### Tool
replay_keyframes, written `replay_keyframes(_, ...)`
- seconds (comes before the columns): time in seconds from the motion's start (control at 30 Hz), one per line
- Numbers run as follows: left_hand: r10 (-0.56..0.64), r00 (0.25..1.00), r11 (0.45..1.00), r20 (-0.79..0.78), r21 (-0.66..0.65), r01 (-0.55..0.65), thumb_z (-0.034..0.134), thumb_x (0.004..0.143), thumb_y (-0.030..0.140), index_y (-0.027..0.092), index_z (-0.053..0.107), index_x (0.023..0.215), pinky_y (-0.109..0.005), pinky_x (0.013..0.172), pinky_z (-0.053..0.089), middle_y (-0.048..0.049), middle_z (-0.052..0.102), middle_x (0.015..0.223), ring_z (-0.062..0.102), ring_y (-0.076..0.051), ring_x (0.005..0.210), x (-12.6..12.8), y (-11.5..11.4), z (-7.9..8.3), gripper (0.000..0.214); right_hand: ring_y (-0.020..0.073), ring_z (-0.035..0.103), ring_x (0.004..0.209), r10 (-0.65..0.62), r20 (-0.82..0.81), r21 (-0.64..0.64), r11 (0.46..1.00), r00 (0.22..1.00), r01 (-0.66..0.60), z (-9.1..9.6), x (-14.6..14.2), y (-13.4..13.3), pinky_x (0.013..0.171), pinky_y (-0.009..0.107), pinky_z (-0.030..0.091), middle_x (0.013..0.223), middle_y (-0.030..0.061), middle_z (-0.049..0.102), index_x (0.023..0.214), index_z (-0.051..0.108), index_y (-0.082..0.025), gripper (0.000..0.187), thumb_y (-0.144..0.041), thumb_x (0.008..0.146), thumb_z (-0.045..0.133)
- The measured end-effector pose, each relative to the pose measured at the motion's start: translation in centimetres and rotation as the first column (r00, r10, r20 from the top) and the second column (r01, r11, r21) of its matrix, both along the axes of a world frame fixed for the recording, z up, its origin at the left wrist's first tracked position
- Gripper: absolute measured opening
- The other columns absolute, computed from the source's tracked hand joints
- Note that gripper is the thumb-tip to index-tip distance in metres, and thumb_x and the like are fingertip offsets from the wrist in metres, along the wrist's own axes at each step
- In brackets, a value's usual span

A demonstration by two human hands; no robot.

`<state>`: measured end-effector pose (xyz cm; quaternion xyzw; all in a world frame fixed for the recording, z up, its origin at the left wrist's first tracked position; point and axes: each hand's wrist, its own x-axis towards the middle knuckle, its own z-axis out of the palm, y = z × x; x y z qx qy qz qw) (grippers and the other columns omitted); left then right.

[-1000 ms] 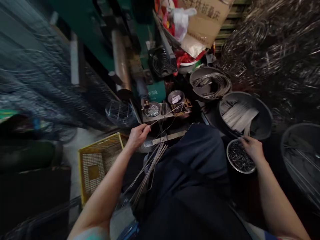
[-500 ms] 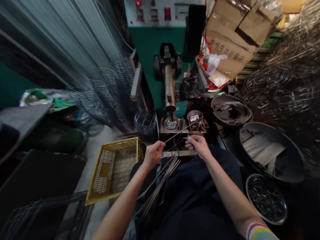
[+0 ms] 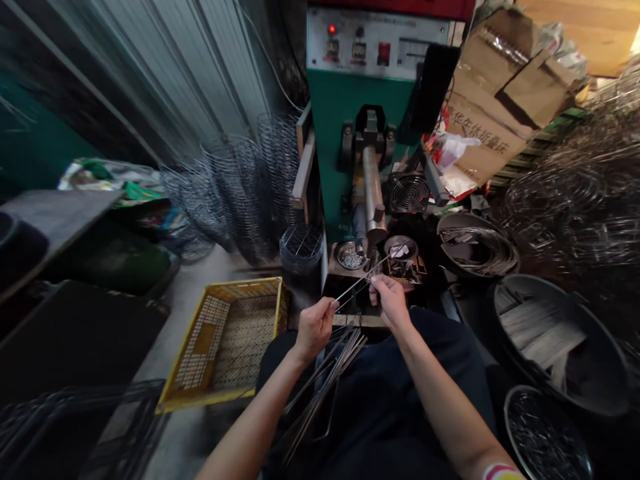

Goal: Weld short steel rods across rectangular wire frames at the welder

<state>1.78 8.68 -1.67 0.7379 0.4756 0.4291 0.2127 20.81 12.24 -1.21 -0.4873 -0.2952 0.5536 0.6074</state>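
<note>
My left hand [image 3: 315, 327] is closed on the near end of a thin metal rod [image 3: 356, 284] that slants up to the right. My right hand [image 3: 389, 301] pinches near the rod's far end, just in front of the green machine [image 3: 365, 120] and its vertical steel cylinder [image 3: 373, 200]. A bundle of similar rods [image 3: 325, 377] lies across my dark-clothed lap below both hands. Two small metal dishes [image 3: 350, 255] [image 3: 400, 247] sit at the machine's base.
A yellow plastic crate [image 3: 225, 340] stands on the floor at left, with stacked wire baskets [image 3: 235, 187] behind it. Dark tubs of metal strips [image 3: 550, 333], wire coils [image 3: 475, 243] and small parts [image 3: 545, 437] stand at right. A fan [image 3: 409, 193] and cardboard boxes [image 3: 500, 100] sit behind.
My right hand left the bowl of small parts at right and came to the rod in front of the machine. The view swung up, showing the machine's control panel.
</note>
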Motion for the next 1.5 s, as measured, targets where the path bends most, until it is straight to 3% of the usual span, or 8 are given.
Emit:
replay_keyframes(0.27, 0.002, 1.000, 1.000, 0.002, 0.028, -0.002, 0.047, 0.097, 0.022, 0.016, 0.060, 0.083, -0.019, 0.055, 0.037, 0.0032, 0.053, 0.061, 0.049, -0.008, 0.052, -0.2, 0.1, 0.2, 0.020, 0.0048, 0.044, 0.039, 0.012, -0.003, 0.043, 0.999, 1.000, -0.012, 0.2, -0.1, 0.5, 0.035, 0.016, 0.032, 0.053, -0.0042, 0.055, 0.070, 0.065, -0.015, 0.024, -0.037, 0.069, 0.075)
replay_keyframes(0.73, 0.018, 1.000, 1.000, -0.005, -0.003, -0.018, 0.044, 0.098, 0.025, 0.017, 0.060, 0.085, -0.021, 0.058, 0.039, 0.0004, 0.059, 0.065, 0.054, -0.011, 0.056, 0.1, 0.5, 0.3, 0.023, 0.0047, 0.042, 0.039, 0.018, -0.030, 0.046, 0.999, 0.999, -0.017, 0.9, -0.3, 1.3, 0.036, 0.016, 0.031, 0.053, -0.0045, 0.054, 0.069, 0.063, -0.016, 0.023, -0.035, 0.067, 0.076)
replay_keyframes(1.5, 0.042, 0.999, 0.999, -0.021, 0.000, -0.042, 0.043, 0.099, 0.028, 0.018, 0.058, 0.079, -0.022, 0.056, 0.036, 0.0013, 0.054, 0.062, 0.051, -0.010, 0.054, -0.1, 1.5, 0.6, 0.027, 0.0046, 0.041, 0.039, 0.029, -0.020, 0.057, 0.998, 0.999, -0.028, 1.1, -0.6, 2.6, 0.036, 0.017, 0.031, 0.052, -0.0047, 0.053, 0.061, 0.058, -0.017, 0.026, -0.035, 0.067, 0.076)
